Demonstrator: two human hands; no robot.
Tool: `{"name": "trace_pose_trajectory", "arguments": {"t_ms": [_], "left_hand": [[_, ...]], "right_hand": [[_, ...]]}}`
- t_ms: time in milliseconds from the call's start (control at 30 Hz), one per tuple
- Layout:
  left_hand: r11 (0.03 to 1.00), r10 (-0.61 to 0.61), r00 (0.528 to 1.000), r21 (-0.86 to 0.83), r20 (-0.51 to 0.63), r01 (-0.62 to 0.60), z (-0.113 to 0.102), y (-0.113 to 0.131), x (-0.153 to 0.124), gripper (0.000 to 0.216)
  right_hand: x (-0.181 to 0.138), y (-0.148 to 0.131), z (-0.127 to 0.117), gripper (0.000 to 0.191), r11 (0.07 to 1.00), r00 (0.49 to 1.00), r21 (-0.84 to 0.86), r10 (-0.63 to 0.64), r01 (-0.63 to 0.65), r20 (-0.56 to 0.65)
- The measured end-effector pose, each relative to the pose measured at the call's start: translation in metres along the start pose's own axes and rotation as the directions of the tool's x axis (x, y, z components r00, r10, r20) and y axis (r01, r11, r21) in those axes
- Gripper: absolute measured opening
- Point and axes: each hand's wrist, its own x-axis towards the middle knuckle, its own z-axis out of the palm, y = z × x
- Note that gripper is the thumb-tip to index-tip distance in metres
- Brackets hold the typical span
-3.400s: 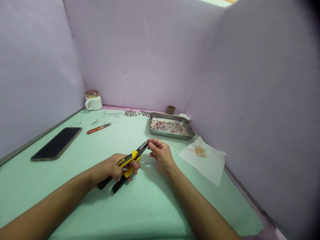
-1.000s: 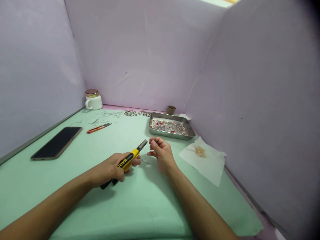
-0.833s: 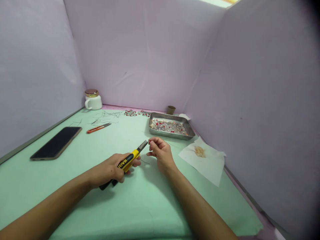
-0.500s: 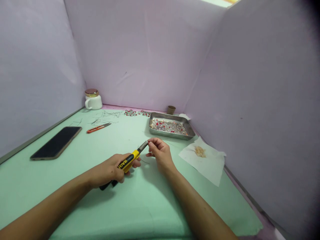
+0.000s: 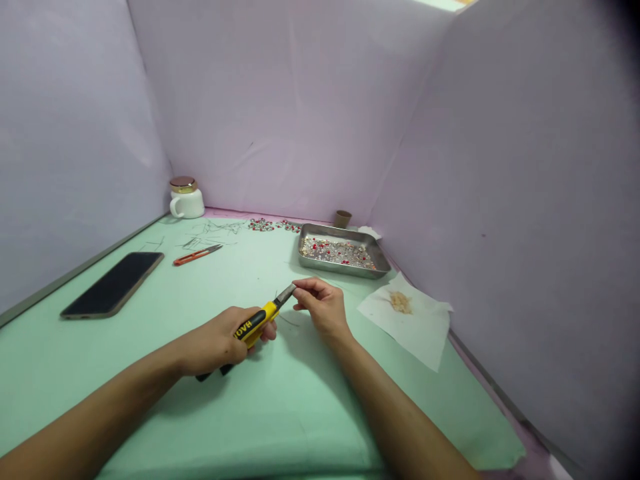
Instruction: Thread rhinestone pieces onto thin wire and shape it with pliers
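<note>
My left hand is wrapped round the yellow and black handles of a pair of pliers. The metal jaws point up and to the right. At their tip my right hand has thumb and forefinger pinched together, touching or nearly touching the jaws. What lies between those fingertips is hidden and too small to name. A thin dark wire curves out below the jaws, between the two hands.
Beyond my hands stands a metal tray of small clear and red beads. Bead clusters, loose wires, orange thread snips, a phone, a lidded white mug, a small brown cup and a paper sheet lie around.
The pliers and my left hand have shifted very slightly down and left. My right fingertips have moved a little left along with the jaw tip, and the red speck there no longer shows.
</note>
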Motion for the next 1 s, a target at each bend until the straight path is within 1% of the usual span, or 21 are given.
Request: {"name": "trace_pose_trajectory", "arguments": {"t_ms": [100,200,333,467,533,567,633,733,833,900,1000], "left_hand": [[0.999,0.012,1.0,-0.041,0.004,-0.012,0.0,-0.001,-0.001,0.04],[0.991,0.029,0.999,-0.131,0.015,-0.026,0.002,-0.004,0.0,0.04],[0.966,0.08,0.996,-0.25,0.046,-0.066,0.002,-0.019,0.007,0.044],[0.951,0.124,0.989,-0.294,0.082,-0.095,0.0,-0.04,0.016,0.042],[0.944,0.131,0.987,-0.316,0.094,-0.095,-0.002,-0.045,0.017,0.043],[0.943,0.132,0.986,-0.319,0.099,-0.095,-0.003,-0.044,0.016,0.044],[0.952,0.119,0.987,-0.294,0.105,-0.083,-0.006,-0.038,0.013,0.045],[0.969,0.081,0.992,-0.242,0.097,-0.056,-0.007,-0.022,0.007,0.044],[0.967,0.044,0.997,-0.252,0.067,-0.026,-0.005,-0.009,0.002,0.045],[0.969,0.014,0.999,-0.246,0.046,-0.002,-0.003,-0.006,0.0,0.047],[0.986,0.002,0.999,-0.169,0.033,0.004,-0.002,-0.004,-0.001,0.046]], "right_hand": [[-0.001,0.001,0.002,0.011,0.998,1.0,0.062,0.003,-0.002,-0.02],[-0.002,0.001,0.005,0.011,0.994,0.998,0.107,0.03,-0.024,-0.057],[-0.004,0.003,0.008,0.014,0.986,0.992,0.157,0.075,-0.058,-0.101],[-0.004,0.006,0.01,0.017,0.936,0.987,0.331,0.147,-0.117,-0.065],[-0.003,0.005,0.01,0.019,0.904,0.983,0.4,0.182,-0.153,-0.036],[-0.002,0.004,0.009,0.019,0.898,0.982,0.408,0.189,-0.163,-0.025],[-0.001,0.002,0.007,0.019,0.917,0.983,0.365,0.181,-0.16,-0.023],[0.0,0.0,0.003,0.018,0.964,0.989,0.232,0.142,-0.129,-0.041],[0.0,0.0,0.001,0.017,0.985,0.993,0.143,0.107,-0.099,-0.045],[0.0,0.0,0.0,0.017,0.99,0.995,0.111,0.09,-0.084,-0.045],[-0.001,0.001,0.001,0.015,0.994,0.997,0.089,0.065,-0.062,-0.035]]}}
